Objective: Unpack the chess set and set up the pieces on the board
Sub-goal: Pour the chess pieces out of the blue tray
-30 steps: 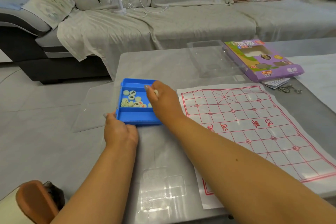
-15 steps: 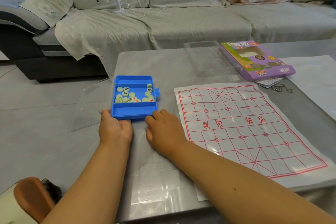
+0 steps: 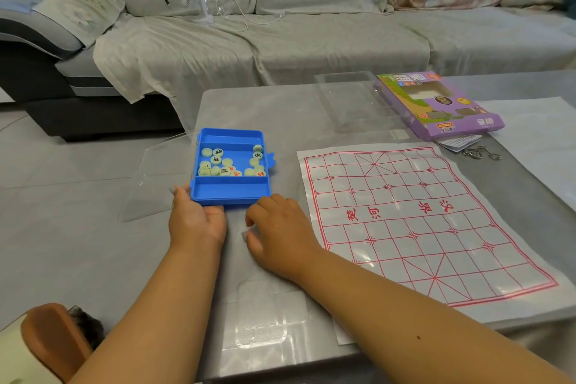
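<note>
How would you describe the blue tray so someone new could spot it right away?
On the grey table, look left of the red-lined paper board. The blue tray sits at the table's left edge, touched by the left hand. It alone is bright blue, holding pale round pieces.

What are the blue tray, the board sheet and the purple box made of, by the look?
Blue tray: moulded plastic, likely; uniform colour, rounded rim, slight sheen.
Board sheet: thin flexible film or coated paper, can't tell which; glare patches, fold creases, lies flat.
Purple box: printed cardboard, probably; sharp folded edges, die-cut window, matte-to-satin print.
</note>
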Available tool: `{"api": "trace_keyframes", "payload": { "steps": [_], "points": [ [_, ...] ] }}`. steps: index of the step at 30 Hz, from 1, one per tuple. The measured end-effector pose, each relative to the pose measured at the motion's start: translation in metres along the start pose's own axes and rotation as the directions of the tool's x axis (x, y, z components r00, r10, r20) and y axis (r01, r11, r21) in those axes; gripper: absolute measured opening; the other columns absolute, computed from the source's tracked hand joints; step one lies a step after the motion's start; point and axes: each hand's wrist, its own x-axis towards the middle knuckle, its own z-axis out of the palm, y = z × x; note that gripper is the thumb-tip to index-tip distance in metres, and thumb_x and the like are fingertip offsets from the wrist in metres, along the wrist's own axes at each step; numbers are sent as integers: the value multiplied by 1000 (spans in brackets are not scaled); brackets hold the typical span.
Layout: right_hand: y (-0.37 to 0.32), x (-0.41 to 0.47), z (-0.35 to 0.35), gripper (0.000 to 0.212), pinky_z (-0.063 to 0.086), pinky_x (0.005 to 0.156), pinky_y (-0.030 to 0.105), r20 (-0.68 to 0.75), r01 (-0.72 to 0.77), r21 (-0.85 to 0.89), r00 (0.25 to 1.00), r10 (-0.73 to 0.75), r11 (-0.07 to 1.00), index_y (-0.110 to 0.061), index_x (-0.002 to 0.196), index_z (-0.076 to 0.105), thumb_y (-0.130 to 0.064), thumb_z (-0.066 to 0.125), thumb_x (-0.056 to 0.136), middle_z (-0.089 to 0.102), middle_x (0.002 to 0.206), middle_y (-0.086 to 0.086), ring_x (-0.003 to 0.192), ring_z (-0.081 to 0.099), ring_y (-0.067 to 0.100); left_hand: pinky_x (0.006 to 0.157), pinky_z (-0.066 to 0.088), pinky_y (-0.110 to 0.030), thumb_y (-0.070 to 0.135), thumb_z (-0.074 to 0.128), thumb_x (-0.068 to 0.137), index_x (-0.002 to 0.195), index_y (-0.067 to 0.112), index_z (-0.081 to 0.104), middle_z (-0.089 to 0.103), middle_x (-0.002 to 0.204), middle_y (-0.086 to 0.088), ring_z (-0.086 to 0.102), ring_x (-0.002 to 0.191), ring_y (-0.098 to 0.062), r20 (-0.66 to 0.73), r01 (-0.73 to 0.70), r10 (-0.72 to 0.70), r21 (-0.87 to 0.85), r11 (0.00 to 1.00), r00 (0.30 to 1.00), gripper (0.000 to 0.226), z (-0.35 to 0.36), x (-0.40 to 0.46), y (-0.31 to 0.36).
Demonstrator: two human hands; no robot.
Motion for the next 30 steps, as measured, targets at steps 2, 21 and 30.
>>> {"api": "trace_keyframes", "payload": {
  "steps": [2, 21, 30],
  "points": [
    [-3, 1, -10, 16, 38, 72, 22, 5, -179, 237, 983, 182, 955, -14, 85, 63, -28, 57, 88, 60, 82, 0, 78, 50, 12, 94, 52, -41, 42, 32, 101, 105, 14, 58, 66, 114, -11, 65, 105, -22, 9, -3, 3, 2, 1000, 1000, 38, -1, 1, 0],
    [11, 8, -20, 39, 48, 79, 24, 144, -277, 957, 712, 688, 87, -13, 74, 60, -22, 32, 100, 62, 80, 7, 83, 58, 18, 81, 58, -36, 40, 34, 101, 109, 15, 55, 66, 109, -10, 67, 98, -19, -25, 5, -5, 3, 1000, 1000, 34, 3, -7, 1],
    [1, -10, 10, 50, 42, 85, 36, 65, 81, -106, 995, -74, 991, -13, 103, 59, -50, 29, 91, 53, 99, 6, 93, 48, 22, 92, 53, -41, 40, 36, 101, 108, 13, 57, 67, 113, -12, 66, 103, -22, 1, -15, 15, 10, 1000, 1000, 35, -1, -1, -1]
  ]
}}
